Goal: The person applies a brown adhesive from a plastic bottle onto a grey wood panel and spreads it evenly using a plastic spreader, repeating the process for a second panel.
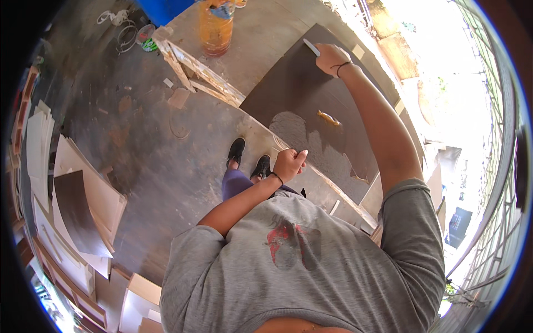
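Note:
At the far part of a dark brown board (283,77), my right hand (333,57) is closed around a thin, flat white scraper (312,48), whose end sticks out past the fingers to the left. My left hand (290,165) makes a loose fist over the table's near edge, and nothing shows sticking out of it. A rough greyish smear (290,126) spreads over the nearer part of the board. Two yellowish blobs lie on the board: one glossy blob (328,117) near its middle, one thinner streak (356,169) closer to me.
The board lies on a worktable (261,33) with a battered wooden edge. A bottle of orange liquid (215,30) stands at its far left. On the floor are a small tub (147,39) and, at left, leaning sheets (83,205). A metal grille (499,111) borders the right.

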A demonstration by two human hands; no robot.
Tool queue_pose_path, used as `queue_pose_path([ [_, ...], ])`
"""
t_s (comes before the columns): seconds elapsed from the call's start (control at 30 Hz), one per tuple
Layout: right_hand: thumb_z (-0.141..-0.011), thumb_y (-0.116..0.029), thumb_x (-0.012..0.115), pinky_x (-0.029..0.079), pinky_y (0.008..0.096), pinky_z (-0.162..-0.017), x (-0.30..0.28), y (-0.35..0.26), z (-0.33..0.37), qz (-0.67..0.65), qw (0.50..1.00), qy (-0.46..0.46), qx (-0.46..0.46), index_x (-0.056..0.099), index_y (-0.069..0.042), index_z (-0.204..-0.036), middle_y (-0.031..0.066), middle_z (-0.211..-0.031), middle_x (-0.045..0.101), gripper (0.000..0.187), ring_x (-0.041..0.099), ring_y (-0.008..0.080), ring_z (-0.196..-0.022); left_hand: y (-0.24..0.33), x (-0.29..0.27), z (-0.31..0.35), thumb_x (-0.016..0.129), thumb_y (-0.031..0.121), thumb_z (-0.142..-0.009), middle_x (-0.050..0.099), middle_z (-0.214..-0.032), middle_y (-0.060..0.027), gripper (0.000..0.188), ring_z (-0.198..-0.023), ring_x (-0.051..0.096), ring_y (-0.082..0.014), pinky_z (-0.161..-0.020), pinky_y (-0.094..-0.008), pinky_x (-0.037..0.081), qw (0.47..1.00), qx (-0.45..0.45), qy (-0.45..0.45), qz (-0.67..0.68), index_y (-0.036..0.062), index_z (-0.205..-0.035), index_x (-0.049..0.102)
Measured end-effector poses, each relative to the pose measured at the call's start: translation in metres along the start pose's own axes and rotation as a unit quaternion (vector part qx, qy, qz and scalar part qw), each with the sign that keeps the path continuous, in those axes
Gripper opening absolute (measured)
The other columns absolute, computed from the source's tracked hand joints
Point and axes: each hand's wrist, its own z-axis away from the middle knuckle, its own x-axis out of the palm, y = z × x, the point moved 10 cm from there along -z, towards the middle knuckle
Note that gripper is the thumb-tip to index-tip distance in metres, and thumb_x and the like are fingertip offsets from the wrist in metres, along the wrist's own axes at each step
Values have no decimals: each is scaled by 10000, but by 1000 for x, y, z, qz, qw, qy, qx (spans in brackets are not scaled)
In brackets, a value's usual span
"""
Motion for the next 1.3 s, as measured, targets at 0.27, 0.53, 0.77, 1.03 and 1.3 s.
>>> queue_pose_path([
  [0.27, -721, -160, 516, 518, 460, -694, 27, -128, 49, 48, 985, -68, -151, 611, -146, -1100, 172, -822, 660, 391, 646, 368, -812, 3, -2, -2, 577, 363, -870, 585, -494, -91, 478, -420, 582, -141, -427, -273, 455, 999, 34, 9, -40, -10, -572, 586],
  [0.53, -708, -135, 566, 535, 391, -617, 59, -252, 180, 20, 916, -209, -342, 607, -144, -1135, 132, -811, 667, 429, 673, 287, -768, -45, 24, -19, 545, 291, -893, 661, -689, -85, 299, -521, 621, -150, -474, -305, 476, 890, 347, 45, -291, 54, -737, 641],
  [0.77, -758, -136, 526, 518, 424, -660, -8, -21, 154, -18, 991, 51, -123, 499, -83, -1251, 202, -980, 646, 496, 647, 339, -809, -4, -1, 3, 571, 345, -899, 608, -573, -59, 414, -473, 584, -120, -443, -269, 454, 999, 11, 44, -14, 15, -648, 587],
  [1.03, -749, -145, 513, 499, 486, -755, 70, 8, 184, -76, 995, 27, 51, 546, -17, -987, 253, -798, 644, 272, 638, 418, -790, -5, 8, 16, 602, 316, -889, 587, -569, -37, 392, -466, 545, -83, -446, -230, 447, 996, 20, 82, 13, 24, -631, 564],
  [1.3, -679, -111, 577, 535, 409, -568, 75, -162, 182, -77, 977, -45, -192, 572, 28, -964, 181, -731, 664, 317, 676, 337, -683, -45, 47, 15, 600, 310, -871, 625, -1050, -106, 377, -941, 597, -199, -819, -349, 472, 944, 165, 19, -284, 13, -1103, 586],
])
